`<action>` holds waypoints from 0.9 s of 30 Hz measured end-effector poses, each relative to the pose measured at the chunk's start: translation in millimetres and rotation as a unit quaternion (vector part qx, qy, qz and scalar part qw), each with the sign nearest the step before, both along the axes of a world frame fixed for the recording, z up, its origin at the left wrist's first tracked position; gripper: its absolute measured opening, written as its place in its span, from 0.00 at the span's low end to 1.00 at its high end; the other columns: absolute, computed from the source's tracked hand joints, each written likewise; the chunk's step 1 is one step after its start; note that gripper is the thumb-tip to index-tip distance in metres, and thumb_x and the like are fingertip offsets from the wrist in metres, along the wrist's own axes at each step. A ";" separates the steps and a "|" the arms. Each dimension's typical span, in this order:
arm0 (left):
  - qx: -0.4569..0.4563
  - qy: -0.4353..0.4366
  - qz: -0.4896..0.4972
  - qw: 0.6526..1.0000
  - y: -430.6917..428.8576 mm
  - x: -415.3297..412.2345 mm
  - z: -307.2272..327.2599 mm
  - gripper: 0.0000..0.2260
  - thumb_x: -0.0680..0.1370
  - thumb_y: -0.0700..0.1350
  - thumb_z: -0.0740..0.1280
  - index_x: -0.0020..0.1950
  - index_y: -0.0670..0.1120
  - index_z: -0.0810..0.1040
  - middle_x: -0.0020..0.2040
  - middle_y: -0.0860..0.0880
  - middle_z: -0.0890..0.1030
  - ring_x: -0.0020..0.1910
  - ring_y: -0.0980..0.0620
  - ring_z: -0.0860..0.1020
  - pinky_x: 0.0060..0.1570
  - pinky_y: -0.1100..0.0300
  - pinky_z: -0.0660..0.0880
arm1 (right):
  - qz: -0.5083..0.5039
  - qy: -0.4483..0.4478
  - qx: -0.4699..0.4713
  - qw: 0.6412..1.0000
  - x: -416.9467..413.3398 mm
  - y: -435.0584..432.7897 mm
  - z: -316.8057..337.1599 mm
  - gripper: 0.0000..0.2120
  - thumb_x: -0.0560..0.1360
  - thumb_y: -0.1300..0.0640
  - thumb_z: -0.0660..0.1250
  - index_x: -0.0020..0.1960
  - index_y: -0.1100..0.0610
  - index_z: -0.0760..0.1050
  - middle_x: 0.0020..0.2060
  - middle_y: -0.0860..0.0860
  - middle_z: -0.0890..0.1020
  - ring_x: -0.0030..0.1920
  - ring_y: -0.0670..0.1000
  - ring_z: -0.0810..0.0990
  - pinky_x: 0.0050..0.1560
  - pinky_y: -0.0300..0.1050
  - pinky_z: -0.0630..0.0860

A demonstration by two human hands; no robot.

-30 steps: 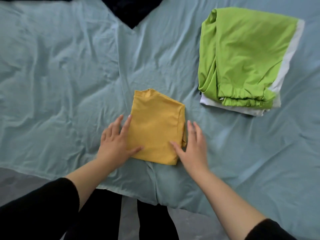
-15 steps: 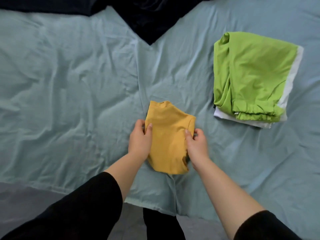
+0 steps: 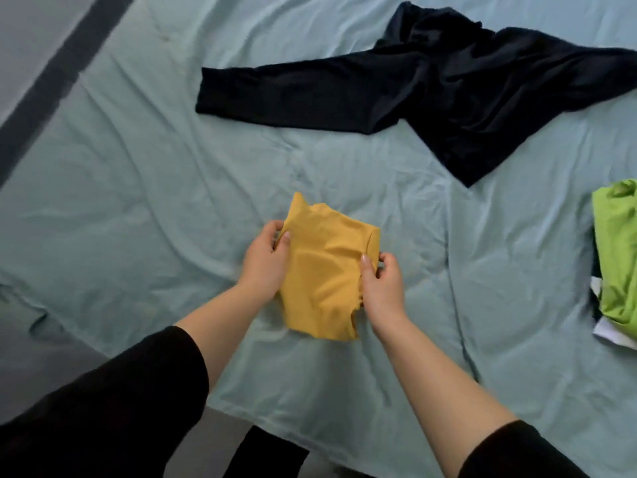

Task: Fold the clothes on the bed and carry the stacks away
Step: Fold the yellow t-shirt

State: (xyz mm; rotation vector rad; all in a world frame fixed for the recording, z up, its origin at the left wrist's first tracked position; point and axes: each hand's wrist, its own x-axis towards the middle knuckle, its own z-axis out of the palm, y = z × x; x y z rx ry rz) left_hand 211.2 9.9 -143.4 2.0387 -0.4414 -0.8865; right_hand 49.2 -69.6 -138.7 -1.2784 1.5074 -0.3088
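Teal sheet: pale blue-green cotton-looking cover, wrinkled all over, with a long crease running down the middle; it fills most of the view and its near edge hangs over the bed side at the bottom
Floor: grey, shows at the lower left past the sheet edge and again at the upper left corner
Dark strip: a darker grey band runs diagonally along the upper left, just off the sheet, can't tell what it is
Yellow garment: mustard fabric folded into a small packet, near the centre of the bed, held by both sides; can't really tell whether its bottom edge touches the sheet
Left hand: curled closed on the yellow garment's left edge, thumb on top
Right hand: pinching the right edge, fingers tucked behind, thumb on the front
Sleeves: black, pushed up on both forearms
Black top: long-sleeved, lying spread and unfolded at the far side, well apart from the hands
Green stack: lime fabric on top of something white, at the right edge, partly cut off
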 end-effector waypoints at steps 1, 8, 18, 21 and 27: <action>-0.002 -0.006 -0.007 1.000 0.4 24.4 1.4 0.04 0.82 0.44 0.61 0.53 0.51 0.74 0.39 0.49 0.80 0.39 0.51 0.74 0.40 0.56 0.71 | 0.007 -0.004 -0.003 1.000 21.3 -1.7 0.8 0.11 0.80 0.52 0.62 0.58 0.58 0.70 0.46 0.60 0.80 0.43 0.56 0.78 0.46 0.49 0.74; 0.015 -0.086 -0.048 0.995 -18.0 154.2 -1.7 0.03 0.81 0.47 0.61 0.52 0.52 0.74 0.30 0.53 0.72 0.31 0.55 0.69 0.31 0.58 0.65 | 0.033 -0.038 -0.035 0.998 139.3 -31.3 -10.8 0.11 0.79 0.51 0.62 0.56 0.58 0.70 0.48 0.60 0.80 0.43 0.55 0.76 0.49 0.53 0.75; 0.131 -0.074 -0.093 0.984 9.8 183.1 -42.0 0.22 0.82 0.50 0.57 0.76 0.53 0.59 0.59 0.44 0.76 0.62 0.42 0.74 0.59 0.53 0.69 | 0.058 -0.002 -0.027 0.998 161.4 -22.3 -53.2 0.28 0.77 0.51 0.65 0.74 0.52 0.58 0.70 0.51 0.70 0.65 0.52 0.71 0.65 0.43 0.67; 0.167 -0.118 -0.192 0.960 26.4 170.4 -33.8 0.28 0.80 0.42 0.59 0.77 0.57 0.54 0.69 0.42 0.69 0.67 0.41 0.70 0.66 0.46 0.68 | 0.100 -0.017 -0.026 0.994 144.3 10.6 -50.2 0.37 0.75 0.63 0.67 0.78 0.52 0.52 0.71 0.52 0.68 0.69 0.51 0.69 0.71 0.47 0.65; 0.313 -0.244 -0.185 0.899 10.9 108.1 -7.9 0.32 0.77 0.49 0.63 0.78 0.52 0.54 0.73 0.43 0.60 0.71 0.41 0.61 0.69 0.46 0.58 | 0.048 0.017 0.058 0.997 94.0 8.8 -39.5 0.30 0.73 0.62 0.68 0.73 0.52 0.63 0.41 0.52 0.75 0.41 0.52 0.76 0.50 0.51 0.77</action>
